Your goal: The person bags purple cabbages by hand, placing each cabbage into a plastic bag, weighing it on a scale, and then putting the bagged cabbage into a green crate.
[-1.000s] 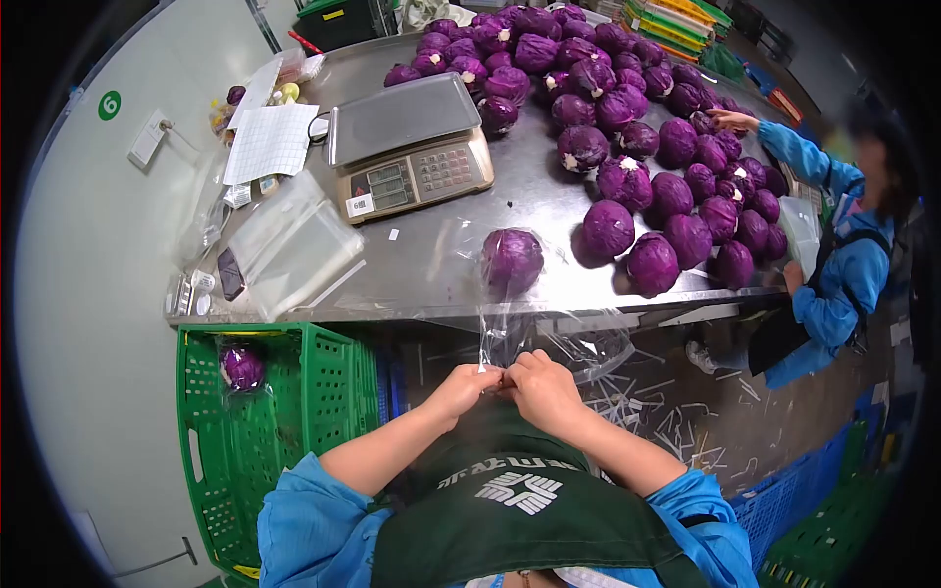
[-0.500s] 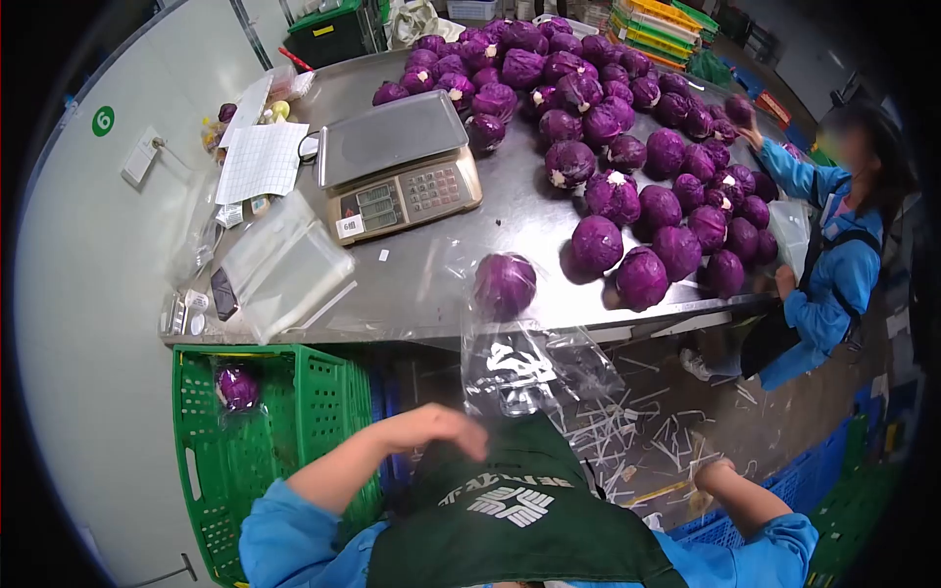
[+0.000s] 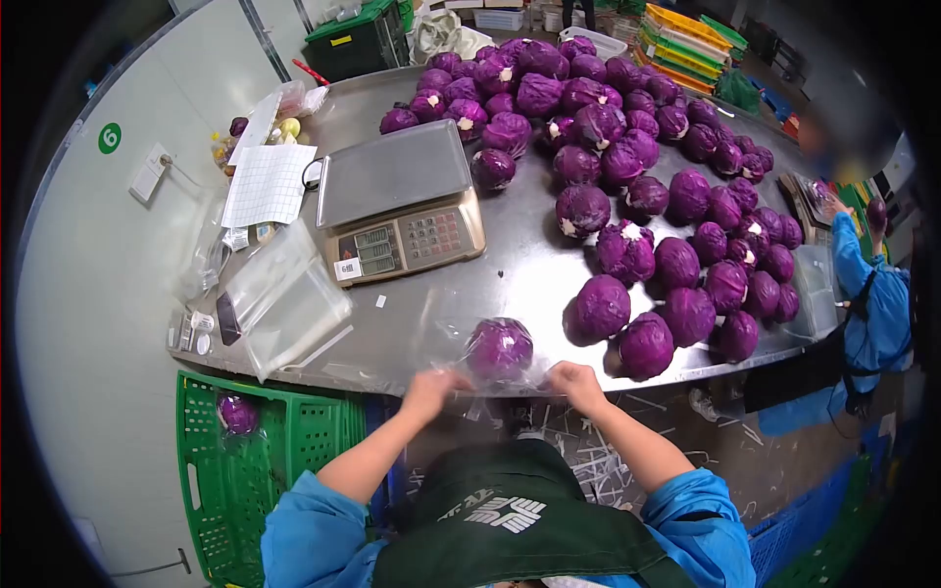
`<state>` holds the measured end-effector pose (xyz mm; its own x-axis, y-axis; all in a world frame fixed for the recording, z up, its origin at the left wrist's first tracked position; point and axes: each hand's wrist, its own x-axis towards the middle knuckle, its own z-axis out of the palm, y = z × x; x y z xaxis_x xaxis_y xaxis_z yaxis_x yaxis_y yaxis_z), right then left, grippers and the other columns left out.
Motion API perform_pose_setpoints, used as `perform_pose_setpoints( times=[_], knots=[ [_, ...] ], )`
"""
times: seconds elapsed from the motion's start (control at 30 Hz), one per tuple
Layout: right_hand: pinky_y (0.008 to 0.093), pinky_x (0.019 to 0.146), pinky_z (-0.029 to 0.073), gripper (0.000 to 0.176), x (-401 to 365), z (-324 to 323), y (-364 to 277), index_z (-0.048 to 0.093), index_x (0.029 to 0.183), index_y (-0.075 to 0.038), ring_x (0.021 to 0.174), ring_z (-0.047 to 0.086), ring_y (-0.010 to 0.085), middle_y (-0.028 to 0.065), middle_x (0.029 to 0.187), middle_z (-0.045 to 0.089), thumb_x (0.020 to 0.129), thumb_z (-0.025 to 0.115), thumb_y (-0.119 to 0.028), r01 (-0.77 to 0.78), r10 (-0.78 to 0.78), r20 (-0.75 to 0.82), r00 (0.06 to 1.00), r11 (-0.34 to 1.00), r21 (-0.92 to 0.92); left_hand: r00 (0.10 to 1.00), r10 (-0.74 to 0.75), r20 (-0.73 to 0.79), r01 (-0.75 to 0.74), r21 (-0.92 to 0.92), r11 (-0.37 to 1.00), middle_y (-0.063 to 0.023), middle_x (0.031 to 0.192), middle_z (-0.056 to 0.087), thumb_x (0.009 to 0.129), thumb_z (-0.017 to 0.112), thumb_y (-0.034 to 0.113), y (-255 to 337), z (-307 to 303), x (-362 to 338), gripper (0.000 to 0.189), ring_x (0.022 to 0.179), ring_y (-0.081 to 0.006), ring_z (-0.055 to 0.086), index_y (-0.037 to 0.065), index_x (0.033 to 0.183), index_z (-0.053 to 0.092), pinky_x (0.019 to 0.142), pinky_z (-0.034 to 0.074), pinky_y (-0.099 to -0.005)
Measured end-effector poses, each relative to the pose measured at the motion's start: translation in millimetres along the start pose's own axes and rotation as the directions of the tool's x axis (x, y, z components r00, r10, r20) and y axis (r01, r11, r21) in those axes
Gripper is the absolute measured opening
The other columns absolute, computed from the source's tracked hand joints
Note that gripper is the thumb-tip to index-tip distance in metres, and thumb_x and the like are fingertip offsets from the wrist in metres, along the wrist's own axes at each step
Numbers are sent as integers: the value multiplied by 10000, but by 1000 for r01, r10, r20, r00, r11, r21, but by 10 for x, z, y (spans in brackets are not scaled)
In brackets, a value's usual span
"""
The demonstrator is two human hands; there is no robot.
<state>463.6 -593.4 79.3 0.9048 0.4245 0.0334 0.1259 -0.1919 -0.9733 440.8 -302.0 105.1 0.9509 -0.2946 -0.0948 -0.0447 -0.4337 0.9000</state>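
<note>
A purple cabbage (image 3: 500,345) sits in a clear plastic bag (image 3: 453,343) at the table's front edge, straight ahead of me. To its left, my left hand (image 3: 431,392) is closed on one side of the bag. My right hand (image 3: 578,384) pinches the bag's other side, just right of the cabbage. The thin film between my fingers is hard to make out. Many loose purple cabbages (image 3: 600,308) cover the right and back of the metal table (image 3: 412,318).
A weighing scale (image 3: 407,235) stands left of centre, with a stack of clear bags (image 3: 294,304) beside it. Below the table at left, a green crate (image 3: 323,431) holds a bagged cabbage (image 3: 236,414). Another person (image 3: 872,314) stands at the right. Paper strips litter the floor.
My hands, apart and away from the bag before, have come up to its two sides. The bag's loose end no longer hangs over the edge. The other person has moved further right.
</note>
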Motion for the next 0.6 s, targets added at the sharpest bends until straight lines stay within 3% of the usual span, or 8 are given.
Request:
perform_pose_setpoints(
  times=[0.03,0.2,0.23,0.3,0.43,0.5,0.53,0.6],
  knots=[
    [263,579,460,231,68,-27,27,564,737,-44,586,583,158,63,675,615,857,552,-241,-459,522,-9,853,757,465,887,-461,-27,365,-572,735,-124,823,657,840,523,167,-35,-37,87,186,829,-199,606,33,951,589,782,401,-312],
    [243,493,436,492,122,29,205,551,717,-39,535,571,157,127,667,626,928,338,-430,-525,562,136,816,621,582,664,-424,-616,-27,-586,810,-94,872,614,830,502,137,223,197,455,246,857,-185,570,20,1045,519,801,391,-299],
    [243,493,436,492,155,-2,193,551,717,-39,535,571,157,127,667,626,928,338,-430,-525,564,136,814,617,587,726,88,-682,-133,-14,991,-83,929,595,804,522,132,695,119,483,250,920,-193,550,39,1036,532,843,362,-340],
    [274,533,474,503,147,-46,124,571,737,-28,580,606,203,128,669,625,926,340,-434,-571,556,215,802,611,548,684,730,-11,-578,602,551,-55,1013,582,765,550,179,1016,202,653,226,1008,-204,531,100,972,592,932,274,-453],
    [293,647,509,428,103,-237,167,609,805,29,713,637,225,138,751,642,910,431,-346,-726,658,388,645,368,581,940,-305,150,275,191,942,-63,1015,621,865,461,295,210,170,1301,267,954,-228,565,125,975,634,932,301,-419],
    [339,786,483,403,230,-455,-90,568,991,50,899,603,283,173,928,618,833,564,-320,-738,697,289,657,515,436,995,-80,61,59,294,954,-80,969,630,893,395,342,125,222,1250,353,894,-258,570,90,983,625,841,381,-397],
    [358,844,448,503,406,-550,-417,504,1086,50,982,558,299,188,1021,575,772,630,-322,-429,439,-86,894,896,114,998,-58,26,48,299,953,-86,955,631,891,399,335,96,241,1242,349,901,-262,568,89,988,627,836,384,-388],
    [377,902,414,653,583,-381,-537,440,1180,49,1065,513,314,203,1114,532,710,696,-325,-67,-31,-273,961,937,-342,999,-45,-10,46,307,951,-93,941,633,888,403,328,-15,273,1216,345,909,-266,567,88,993,628,831,386,-379]
  ],
)
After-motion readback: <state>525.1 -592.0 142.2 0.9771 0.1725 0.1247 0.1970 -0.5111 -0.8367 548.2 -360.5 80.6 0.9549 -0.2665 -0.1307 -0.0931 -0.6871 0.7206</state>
